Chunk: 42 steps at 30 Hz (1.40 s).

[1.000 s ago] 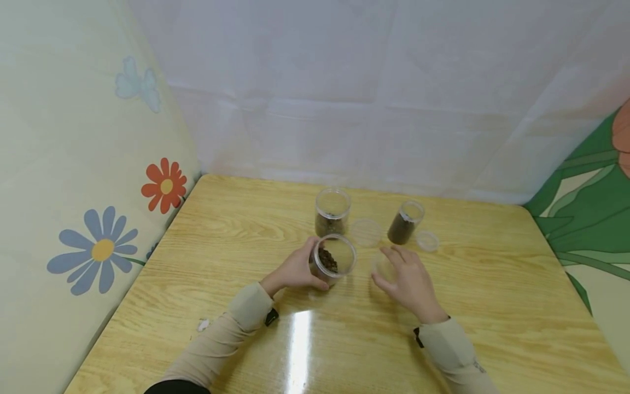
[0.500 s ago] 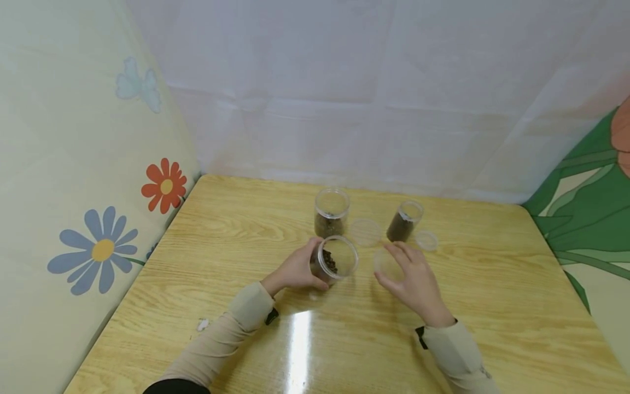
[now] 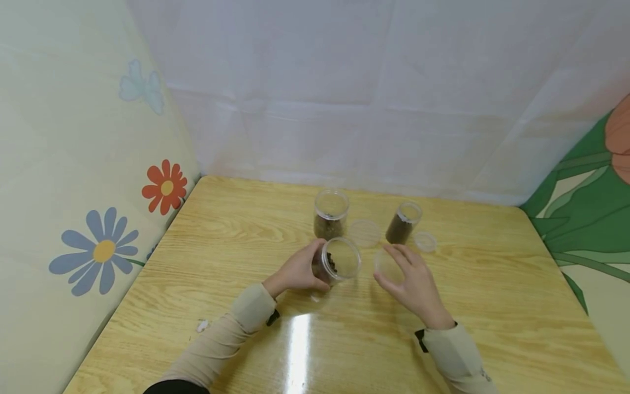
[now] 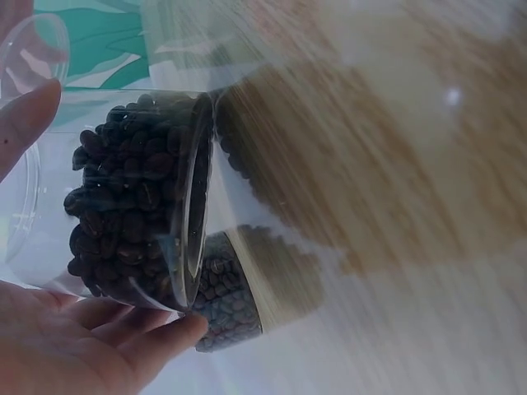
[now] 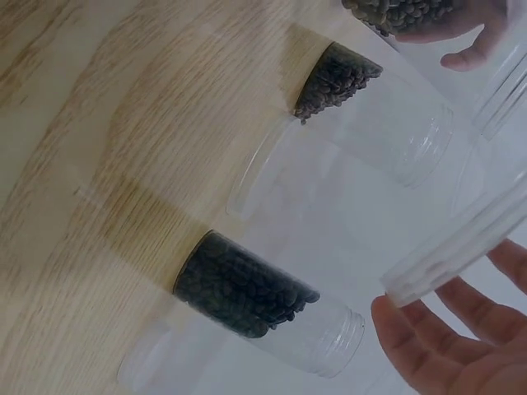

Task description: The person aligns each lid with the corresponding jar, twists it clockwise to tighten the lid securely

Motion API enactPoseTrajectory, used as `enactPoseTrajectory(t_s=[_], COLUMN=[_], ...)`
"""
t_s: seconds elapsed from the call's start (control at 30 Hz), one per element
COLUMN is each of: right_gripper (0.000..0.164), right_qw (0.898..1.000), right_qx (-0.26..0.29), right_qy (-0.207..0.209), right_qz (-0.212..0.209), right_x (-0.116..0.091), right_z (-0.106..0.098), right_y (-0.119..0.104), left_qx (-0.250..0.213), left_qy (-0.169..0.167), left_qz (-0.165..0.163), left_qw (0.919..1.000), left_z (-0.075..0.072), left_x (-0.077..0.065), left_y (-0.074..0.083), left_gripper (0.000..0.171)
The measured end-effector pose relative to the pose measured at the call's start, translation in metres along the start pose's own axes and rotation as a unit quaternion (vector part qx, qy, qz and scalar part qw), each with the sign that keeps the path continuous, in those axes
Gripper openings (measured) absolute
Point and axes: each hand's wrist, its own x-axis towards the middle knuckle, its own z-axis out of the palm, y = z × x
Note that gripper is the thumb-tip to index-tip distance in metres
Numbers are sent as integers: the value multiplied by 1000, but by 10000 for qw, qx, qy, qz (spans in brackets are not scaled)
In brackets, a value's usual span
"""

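Note:
My left hand grips a clear jar from its left side, with the mouth tipped toward the right. Dark coffee beans fill part of this jar, as the left wrist view shows. No lid is on it. Facing it across a gap, my right hand holds a clear round lid by its edge, standing on its side between thumb and fingers. Just behind the held jar stands a second open jar with beans low inside.
A narrower open jar of beans stands at the back right. Two clear lids lie flat, the larger lid between the rear jars and the smaller lid to the right. A white scrap lies on the wooden table at left.
The jar in my left hand has tipped further to the right and shifted slightly that way. My right hand with the lid has turned a little and stays close to its place.

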Motion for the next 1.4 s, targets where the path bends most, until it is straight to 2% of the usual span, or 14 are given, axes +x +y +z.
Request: enactPoseTrajectory(t_s=[0.57,0.8,1.17,1.4], right_gripper=[59,59,59,60], right_qw=[9997,9996,9994,9991], right_qx=[178,221,303,397], right_qy=[155,168,146,111], right_qz=[-46,-18,-11,-20], right_x=[-1,1,2,4], right_z=[0,-2,-6,-5], right_y=[-2,-2,-1,-1], left_qx=[294,525,796,959], left_qy=[162,80,54,-21], left_qz=[161,2,-50,-233], left_qw=[9993,9986,9968,9951], left_z=[2,3,7,9], left_x=[3,3,4,4], left_y=[1,5,7,8], left_gripper=[89,89,91,94])
